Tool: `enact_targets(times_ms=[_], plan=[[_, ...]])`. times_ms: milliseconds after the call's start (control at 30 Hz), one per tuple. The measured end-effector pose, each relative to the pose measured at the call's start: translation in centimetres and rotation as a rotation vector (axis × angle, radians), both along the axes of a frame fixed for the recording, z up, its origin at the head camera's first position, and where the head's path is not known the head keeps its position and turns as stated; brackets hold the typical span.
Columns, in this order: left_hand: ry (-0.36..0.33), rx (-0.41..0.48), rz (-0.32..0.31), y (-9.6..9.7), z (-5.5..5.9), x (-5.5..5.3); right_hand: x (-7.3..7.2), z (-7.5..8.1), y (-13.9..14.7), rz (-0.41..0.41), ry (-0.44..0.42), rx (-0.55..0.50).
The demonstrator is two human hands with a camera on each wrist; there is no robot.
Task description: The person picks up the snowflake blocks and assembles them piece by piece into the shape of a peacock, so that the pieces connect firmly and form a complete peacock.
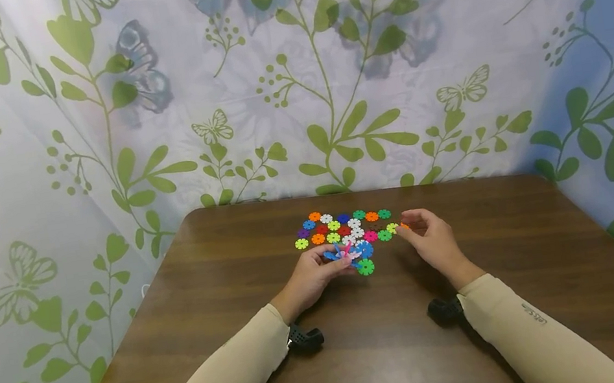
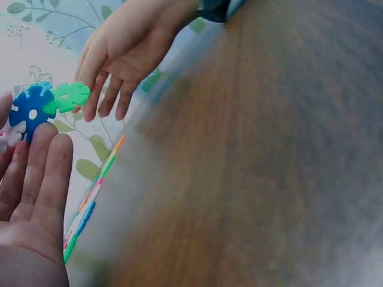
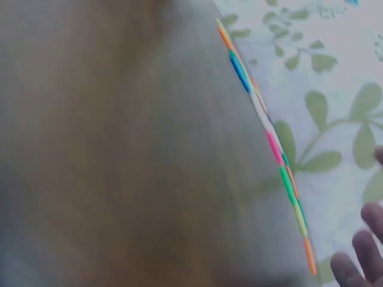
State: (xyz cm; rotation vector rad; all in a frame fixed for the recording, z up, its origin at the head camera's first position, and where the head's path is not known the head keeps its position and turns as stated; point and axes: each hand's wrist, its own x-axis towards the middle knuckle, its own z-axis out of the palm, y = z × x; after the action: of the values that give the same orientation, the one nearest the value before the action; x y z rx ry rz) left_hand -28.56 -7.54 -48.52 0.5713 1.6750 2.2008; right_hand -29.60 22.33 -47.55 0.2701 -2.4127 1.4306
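Observation:
My left hand grips a cluster of interlocked notched plastic discs. In it are blue, pink and pale pieces, with a green disc joined to a blue disc at its outer end. My right hand hovers at the right end of the discs spread on the table, its fingers loosely bent and holding nothing. Close to its fingertips is an orange disc, which in the head view they partly cover. In the left wrist view the right hand hangs behind the cluster, fingers pointing down.
Rows of loose flat discs in several colours, among them a yellow-green disc and a blue disc, lie beyond my hands on the brown wooden table. A leaf-patterned cloth hangs behind the table's far edge.

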Motion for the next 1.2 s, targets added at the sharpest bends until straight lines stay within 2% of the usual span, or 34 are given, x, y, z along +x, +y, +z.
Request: enact_targets(times_ms=[133, 300, 400, 533, 800, 933, 1000, 1200], plan=[[0.003, -0.001, -0.006, 0.1, -0.2, 0.1, -1.5, -0.3, 1.4, 0.001, -0.032, 0.132], [0.004, 0.016, -0.024, 0.3, -0.5, 0.0, -2.9, -0.4, 2.7, 0.053, -0.143, 0.304], [0.004, 0.019, -0.031, 0.5, -0.6, -0.1, -3.5, -0.6, 3.1, 0.071, -0.183, 0.363], [0.007, 0.018, -0.043, 0.7, -0.6, 0.0, -3.9, -0.9, 3.4, 0.056, -0.169, 0.401], [0.021, 0.006, -0.027, 0.5, -0.1, 0.0, -4.0, -0.4, 3.6, 0.031, -0.175, 0.337], [0.011, 0.038, -0.013, 0.4, -0.3, -0.1, -3.7, 0.1, 3.0, 0.048, -0.156, 0.302], [0.016, 0.051, -0.009, 0.3, -0.5, -0.2, -3.4, 0.5, 2.5, 0.078, -0.155, 0.24], [0.057, 0.04, 0.001, 0.3, -0.8, -0.4, -2.7, 1.4, 0.3, 0.209, -0.164, -0.056]])
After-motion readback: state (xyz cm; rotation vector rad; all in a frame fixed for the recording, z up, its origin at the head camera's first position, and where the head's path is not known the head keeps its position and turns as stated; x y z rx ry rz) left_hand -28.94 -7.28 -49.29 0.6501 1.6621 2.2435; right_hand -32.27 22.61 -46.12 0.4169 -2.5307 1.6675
